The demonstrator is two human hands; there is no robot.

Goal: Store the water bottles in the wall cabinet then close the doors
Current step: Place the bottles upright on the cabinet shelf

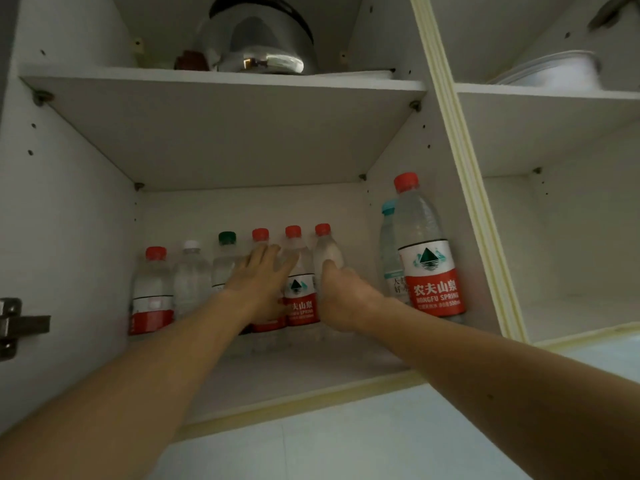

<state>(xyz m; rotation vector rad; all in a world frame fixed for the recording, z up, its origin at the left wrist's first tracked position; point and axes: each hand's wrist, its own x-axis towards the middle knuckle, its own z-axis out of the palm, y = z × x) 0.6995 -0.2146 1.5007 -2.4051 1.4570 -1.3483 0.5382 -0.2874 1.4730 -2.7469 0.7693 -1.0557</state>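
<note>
Left hand [258, 271], fingers straight, rests against the back-row water bottles [300, 275] in the wall cabinet [79, 216]. Right hand [343, 292] grips one red-capped bottle [325, 251].

upper shelf: metal kettle [258, 46], small brown pot [192, 60] | right compartment: stacked white plates [554, 72]

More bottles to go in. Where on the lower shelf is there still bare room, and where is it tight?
Free: the shelf front, between the back row and the front edge under both arms. Crowded: the back wall, six bottles side by side, left hand flat on them, right hand gripping the sixth bottle; two more bottles fill the right corner.
</note>
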